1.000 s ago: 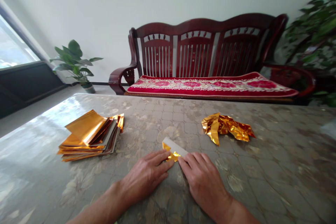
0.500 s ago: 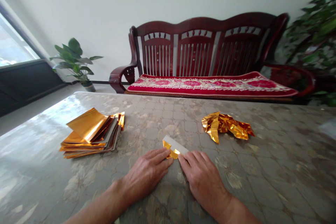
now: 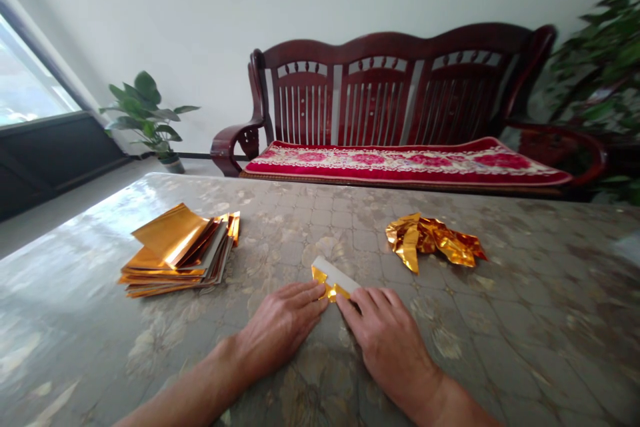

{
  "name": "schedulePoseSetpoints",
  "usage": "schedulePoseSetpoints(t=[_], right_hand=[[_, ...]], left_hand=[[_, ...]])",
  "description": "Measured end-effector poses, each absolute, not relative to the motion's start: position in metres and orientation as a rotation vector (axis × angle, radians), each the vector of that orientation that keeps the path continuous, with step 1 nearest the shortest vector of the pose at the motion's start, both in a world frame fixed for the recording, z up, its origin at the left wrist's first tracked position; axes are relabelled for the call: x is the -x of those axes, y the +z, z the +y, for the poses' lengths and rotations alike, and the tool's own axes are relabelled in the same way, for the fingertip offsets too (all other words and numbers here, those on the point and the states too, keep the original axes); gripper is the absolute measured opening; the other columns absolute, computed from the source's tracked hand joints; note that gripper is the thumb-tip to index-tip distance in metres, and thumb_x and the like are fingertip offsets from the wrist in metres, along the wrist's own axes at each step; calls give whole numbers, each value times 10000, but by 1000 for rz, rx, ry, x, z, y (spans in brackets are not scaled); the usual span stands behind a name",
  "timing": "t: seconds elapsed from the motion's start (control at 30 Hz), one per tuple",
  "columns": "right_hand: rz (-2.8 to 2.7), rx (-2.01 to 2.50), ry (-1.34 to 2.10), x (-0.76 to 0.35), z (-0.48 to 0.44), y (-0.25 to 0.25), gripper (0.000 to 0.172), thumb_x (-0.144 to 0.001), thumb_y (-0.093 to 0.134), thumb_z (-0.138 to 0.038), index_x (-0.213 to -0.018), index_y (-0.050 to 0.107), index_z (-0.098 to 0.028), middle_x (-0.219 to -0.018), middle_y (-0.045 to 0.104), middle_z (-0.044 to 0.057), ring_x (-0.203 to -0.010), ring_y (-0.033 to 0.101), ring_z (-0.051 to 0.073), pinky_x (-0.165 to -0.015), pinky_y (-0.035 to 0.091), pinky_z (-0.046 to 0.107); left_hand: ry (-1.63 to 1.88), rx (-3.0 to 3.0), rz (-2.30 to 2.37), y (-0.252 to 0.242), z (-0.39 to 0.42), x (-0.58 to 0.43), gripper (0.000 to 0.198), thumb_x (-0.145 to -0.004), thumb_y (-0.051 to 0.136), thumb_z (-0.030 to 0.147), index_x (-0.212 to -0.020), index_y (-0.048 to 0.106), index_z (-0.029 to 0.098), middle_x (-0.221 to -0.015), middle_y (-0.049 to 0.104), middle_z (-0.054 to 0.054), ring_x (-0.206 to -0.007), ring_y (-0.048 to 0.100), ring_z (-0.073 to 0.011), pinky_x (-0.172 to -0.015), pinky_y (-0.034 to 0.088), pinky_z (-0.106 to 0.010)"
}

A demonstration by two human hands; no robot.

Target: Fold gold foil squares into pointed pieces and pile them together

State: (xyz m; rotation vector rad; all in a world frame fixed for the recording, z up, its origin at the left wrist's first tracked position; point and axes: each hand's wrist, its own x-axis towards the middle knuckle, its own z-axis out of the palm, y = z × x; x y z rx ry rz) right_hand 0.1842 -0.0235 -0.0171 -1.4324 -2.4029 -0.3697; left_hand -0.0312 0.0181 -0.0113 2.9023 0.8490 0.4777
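Observation:
On the table in front of me lies a small sheet of gold foil paper (image 3: pixel 336 275), partly folded, with a pale grey band along its far edge. My left hand (image 3: pixel 291 312) has its fingers together on the left part of the paper, pinning it down. From the right, my right hand (image 3: pixel 387 332) is closed on the other end, its thumb and curled fingers pressed at the gold fold. My fingers hide the near edge of the sheet.
To the left sits a stack of gold foil paper (image 3: pixel 175 260). Crumpled or folded gold foil pieces (image 3: pixel 433 240) lie at the right on the patterned table (image 3: pixel 280 213). Beyond stands a wooden bench (image 3: pixel 380 100) with a red floral cover (image 3: pixel 400 159); a potted plant (image 3: pixel 147 113) is at the left.
My right thumb and fingertips have shifted slightly left along the fold, and more of the gold surface shows beside them. The view has moved a little.

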Motion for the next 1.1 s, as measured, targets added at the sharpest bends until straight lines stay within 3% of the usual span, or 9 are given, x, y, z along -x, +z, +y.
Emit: schedulePoseSetpoints(t=[0.17, 0.43, 0.63, 0.73, 0.93, 1.1], right_hand=[[-2398, 1436, -296, -188, -21, -17, 197, -834, 651, -115, -1007, 650, -211, -901, 639, 40, -863, 548, 215, -809, 378, 353], [-2396, 1421, -299, -186, -19, -17, 182, -835, 636, -100, -988, 657, -197, -896, 632, 49, -871, 550, 221, -826, 373, 359], [-2426, 1391, -319, -188, -19, -16, 214, -852, 627, -111, -1046, 650, -198, -883, 620, 47, -853, 544, 216, -810, 374, 353], [-2441, 1398, -316, -189, -19, -15, 244, -857, 635, -130, -1090, 642, -203, -895, 620, 47, -854, 539, 216, -806, 375, 352], [-2348, 1449, -190, -190, -15, -16, 171, -846, 617, -93, -940, 680, -221, -856, 615, 34, -840, 531, 203, -785, 384, 334], [-2173, 1516, 63, -192, -5, -13, 192, -853, 573, -76, -792, 682, -221, -813, 595, 16, -840, 541, 176, -768, 410, 287]], left_hand=[[526, -2794, 846, -12, 20, 34, 326, -995, 435, 214, -1268, 613, 203, -1303, 649, -62, -1230, 588, -188, -1073, 471, -354], [595, -2576, 884, -6, 27, 37, 294, -992, 442, 212, -1188, 657, 253, -1220, 698, -26, -1154, 633, -159, -1026, 487, -317], [462, -2659, 1012, -1, 23, 29, 355, -1018, 394, 248, -1342, 533, 293, -1179, 697, -31, -1048, 659, -177, -934, 509, -320], [377, -2769, 1058, -4, 17, 25, 331, -1000, 440, 256, -1308, 556, 296, -1138, 688, -36, -1021, 647, -202, -901, 510, -339], [333, -2761, 1091, -4, 14, 21, 258, -985, 455, 233, -1185, 618, 252, -1032, 678, -44, -960, 635, -207, -879, 503, -341], [483, -2585, 1154, -3, 18, 13, 278, -1006, 403, 250, -1131, 650, 270, -913, 684, -23, -885, 648, -181, -799, 500, -270]])
